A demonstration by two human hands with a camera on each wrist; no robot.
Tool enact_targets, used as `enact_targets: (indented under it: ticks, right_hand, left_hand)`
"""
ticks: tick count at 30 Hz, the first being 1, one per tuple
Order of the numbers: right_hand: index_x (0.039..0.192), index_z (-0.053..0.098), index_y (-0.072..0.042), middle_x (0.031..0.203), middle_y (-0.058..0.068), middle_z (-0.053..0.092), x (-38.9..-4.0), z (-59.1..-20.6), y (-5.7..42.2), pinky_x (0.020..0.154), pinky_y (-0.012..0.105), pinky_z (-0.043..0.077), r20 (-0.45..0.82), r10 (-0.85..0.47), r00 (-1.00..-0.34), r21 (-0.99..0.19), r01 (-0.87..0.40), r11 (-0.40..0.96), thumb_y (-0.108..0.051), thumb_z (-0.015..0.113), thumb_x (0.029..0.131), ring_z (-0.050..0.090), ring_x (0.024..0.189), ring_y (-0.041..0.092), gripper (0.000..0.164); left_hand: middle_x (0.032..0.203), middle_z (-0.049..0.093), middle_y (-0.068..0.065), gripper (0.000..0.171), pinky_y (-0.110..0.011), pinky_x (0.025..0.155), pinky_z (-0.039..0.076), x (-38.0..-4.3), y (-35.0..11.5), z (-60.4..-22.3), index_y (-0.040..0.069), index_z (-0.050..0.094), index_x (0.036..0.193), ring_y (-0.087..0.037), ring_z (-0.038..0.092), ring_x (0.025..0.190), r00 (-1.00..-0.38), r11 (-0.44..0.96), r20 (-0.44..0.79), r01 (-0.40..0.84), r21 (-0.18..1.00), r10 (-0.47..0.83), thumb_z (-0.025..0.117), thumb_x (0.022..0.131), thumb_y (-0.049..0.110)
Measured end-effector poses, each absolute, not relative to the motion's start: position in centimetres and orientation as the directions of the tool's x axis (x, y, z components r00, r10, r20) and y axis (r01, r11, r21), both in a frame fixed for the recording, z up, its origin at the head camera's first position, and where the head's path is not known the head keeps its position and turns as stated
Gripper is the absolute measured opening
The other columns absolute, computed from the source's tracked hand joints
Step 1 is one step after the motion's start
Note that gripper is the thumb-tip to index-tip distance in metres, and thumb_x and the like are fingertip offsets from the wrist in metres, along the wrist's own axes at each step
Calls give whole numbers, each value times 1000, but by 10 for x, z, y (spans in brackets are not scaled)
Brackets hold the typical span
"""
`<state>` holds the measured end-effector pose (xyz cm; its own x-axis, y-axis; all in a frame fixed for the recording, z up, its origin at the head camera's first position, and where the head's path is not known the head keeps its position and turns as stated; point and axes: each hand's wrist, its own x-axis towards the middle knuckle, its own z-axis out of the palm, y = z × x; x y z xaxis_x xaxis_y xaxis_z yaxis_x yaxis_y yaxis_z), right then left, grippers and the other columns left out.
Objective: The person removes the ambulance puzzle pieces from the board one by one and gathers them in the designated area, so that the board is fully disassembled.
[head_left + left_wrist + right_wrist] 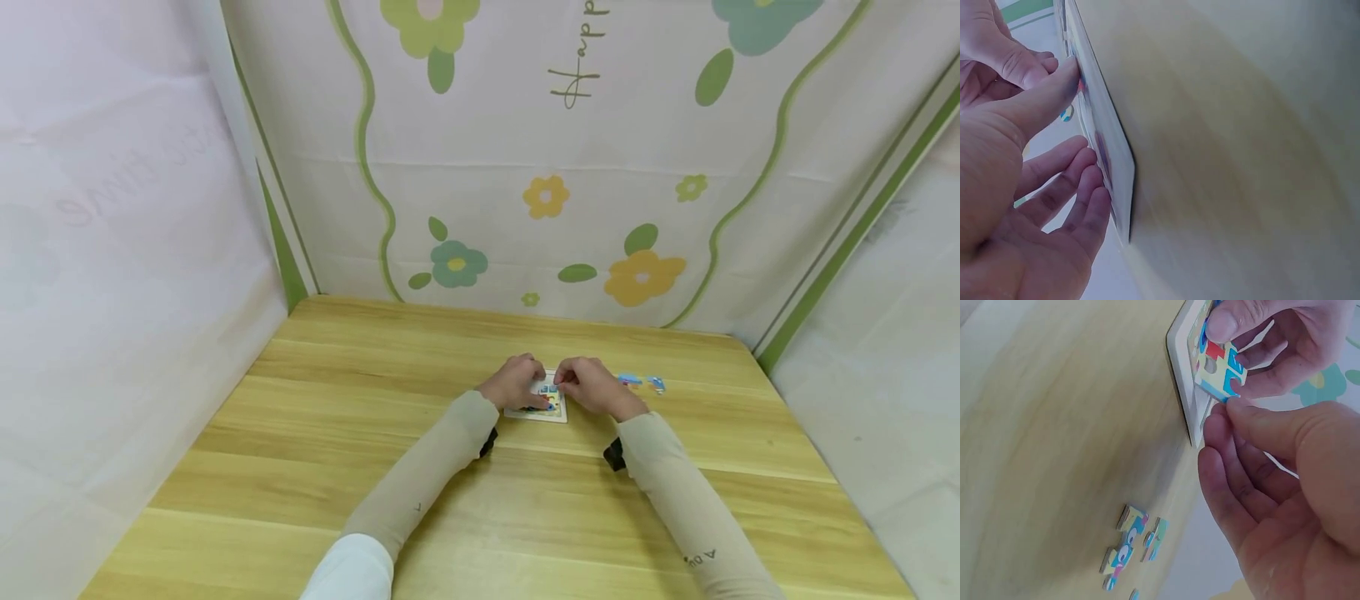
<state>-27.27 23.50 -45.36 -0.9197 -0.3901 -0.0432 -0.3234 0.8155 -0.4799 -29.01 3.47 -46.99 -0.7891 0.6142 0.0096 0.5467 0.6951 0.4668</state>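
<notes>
A small jigsaw puzzle in a white tray (553, 416) lies flat on the table between both hands. My left hand (517, 383) rests over its left side. In the left wrist view, the left thumb presses on the picture while the other fingers (1063, 187), lightly bent, lie along the tray's edge. My right hand (592, 383) is at the tray's right side. Its thumb and forefinger pinch the corner of a yellow and blue puzzle piece (1215, 386), which sits tilted up at the tray's rim. Part of the picture is hidden under the left hand.
Right of the tray, loose puzzle pieces (1125, 544) in blue, yellow and pink lie on the wooden table (360, 425). A flowered cloth (495, 167) hangs behind the table, with white cloth walls at both sides.
</notes>
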Motion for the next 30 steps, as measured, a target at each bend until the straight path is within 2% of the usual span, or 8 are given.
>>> enact_targets:
  ticks: [5,11,15,22,30]
  right_hand:
    - [95,72,-10,91,3,70,-271,-454,235,76,33,52,-34,-377,-925,-508,-309,804,-4,65,104,59,81,15,13]
    - [101,70,-6,95,9,71,-271,-454,240,74,31,52,-13,-328,-945,-542,-269,796,-4,62,105,60,81,17,10]
    - [101,70,-7,96,9,71,-271,-450,250,72,30,52,-8,-326,-945,-539,-271,798,-6,62,105,61,80,16,9]
    - [101,71,-8,93,5,71,-259,-441,286,75,31,54,9,-330,-944,-536,-283,796,-9,64,105,62,82,15,8]
    - [101,70,-7,95,10,72,-238,-424,342,71,27,52,4,-297,-955,-484,-262,835,-8,64,105,63,83,15,8]
  left_hand:
    - [124,67,-8,51,-28,100,54,-288,37,-468,3,70,128,-19,63,113,-806,715,-22,513,474,592,87,90,32]
    - [125,67,-8,51,-29,102,54,-288,40,-465,2,69,129,-18,63,114,-820,728,-49,476,494,570,87,90,29]
    - [125,67,-7,52,-29,103,53,-289,40,-466,3,69,129,-18,62,114,-825,734,-48,473,486,563,87,89,30]
    - [123,68,-6,50,-27,101,54,-287,42,-466,3,71,127,-17,63,112,-830,734,-40,469,491,557,89,88,29]
    - [126,68,-7,51,-28,103,54,-285,41,-465,3,70,129,-17,63,116,-839,733,-35,454,507,544,88,88,27]
